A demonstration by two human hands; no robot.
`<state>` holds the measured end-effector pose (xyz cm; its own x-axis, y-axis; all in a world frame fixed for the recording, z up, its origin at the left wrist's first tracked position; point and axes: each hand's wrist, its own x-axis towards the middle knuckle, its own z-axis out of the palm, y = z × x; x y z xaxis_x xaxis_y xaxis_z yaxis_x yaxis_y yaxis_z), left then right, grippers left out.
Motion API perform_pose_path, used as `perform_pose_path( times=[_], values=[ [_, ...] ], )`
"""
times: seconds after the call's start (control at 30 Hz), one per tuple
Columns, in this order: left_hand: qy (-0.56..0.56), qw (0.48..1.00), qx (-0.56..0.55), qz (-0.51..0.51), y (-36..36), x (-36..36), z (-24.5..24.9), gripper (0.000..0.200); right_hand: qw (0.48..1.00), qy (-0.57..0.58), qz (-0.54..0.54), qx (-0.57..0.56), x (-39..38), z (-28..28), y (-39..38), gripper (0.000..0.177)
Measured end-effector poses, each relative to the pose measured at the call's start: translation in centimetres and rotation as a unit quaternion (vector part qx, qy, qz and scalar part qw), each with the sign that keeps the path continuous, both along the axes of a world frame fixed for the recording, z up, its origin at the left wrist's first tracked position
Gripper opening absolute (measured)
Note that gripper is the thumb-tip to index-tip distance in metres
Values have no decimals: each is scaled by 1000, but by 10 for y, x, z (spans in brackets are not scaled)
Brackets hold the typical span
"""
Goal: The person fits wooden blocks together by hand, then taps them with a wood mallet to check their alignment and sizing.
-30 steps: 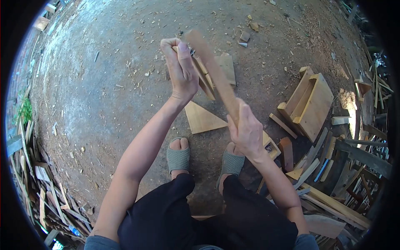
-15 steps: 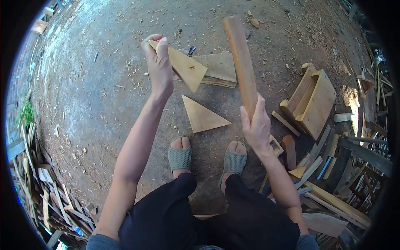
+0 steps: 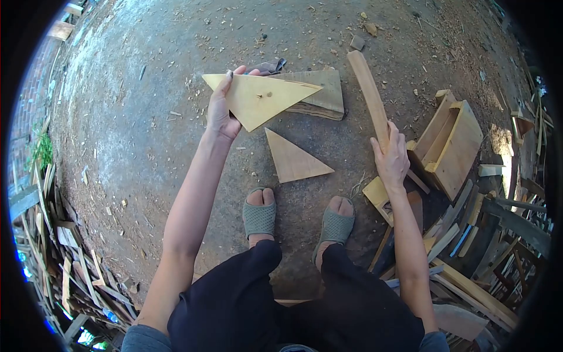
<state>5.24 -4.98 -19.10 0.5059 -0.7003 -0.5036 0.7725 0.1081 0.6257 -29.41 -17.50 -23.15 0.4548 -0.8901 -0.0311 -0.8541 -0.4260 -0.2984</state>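
My left hand (image 3: 224,108) grips a triangular wooden board (image 3: 258,97), thumb on its face and fingers behind. Near the board's middle are a small protruding peg or nail and a dark knot. A thick wooden block (image 3: 322,94) lies on the ground, partly hidden behind this triangle. My right hand (image 3: 392,155) is closed round the lower end of a long wooden stick (image 3: 369,88), which points up and away from me. Between the hands, just ahead of my feet, a second triangular board (image 3: 296,158) lies flat on the ground.
A wooden box-like piece (image 3: 448,144) stands at the right, with a small wooden frame (image 3: 378,199) near my right forearm. Scrap wood piles lie at the lower right (image 3: 475,293) and lower left (image 3: 64,264). Dark cloth (image 3: 267,67) sits behind the block. Wood chips litter the dirt ground.
The triangular board in my left hand has turned from steeply tilted to showing its broad face. My right hand has moved right and lower with the stick, away from the board.
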Motion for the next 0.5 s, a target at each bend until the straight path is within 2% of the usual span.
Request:
perform_pose_path(
  times=[0.07,0.13,0.3,0.43,0.5],
  values=[
    [18,1000,12,21,-1,1,-12,49,999,5,20,-36,-1,-3,1,59],
    [36,998,25,42,1,2,-21,50,986,-8,93,-141,15,8,10,62],
    [-7,990,111,89,4,0,-28,53,955,-29,297,0,67,-4,73,71],
    [-17,986,122,111,3,-6,-40,54,946,-57,317,25,95,-14,104,77],
    [-31,985,135,105,1,-10,-41,57,958,-34,273,85,98,-11,108,71]
  ],
)
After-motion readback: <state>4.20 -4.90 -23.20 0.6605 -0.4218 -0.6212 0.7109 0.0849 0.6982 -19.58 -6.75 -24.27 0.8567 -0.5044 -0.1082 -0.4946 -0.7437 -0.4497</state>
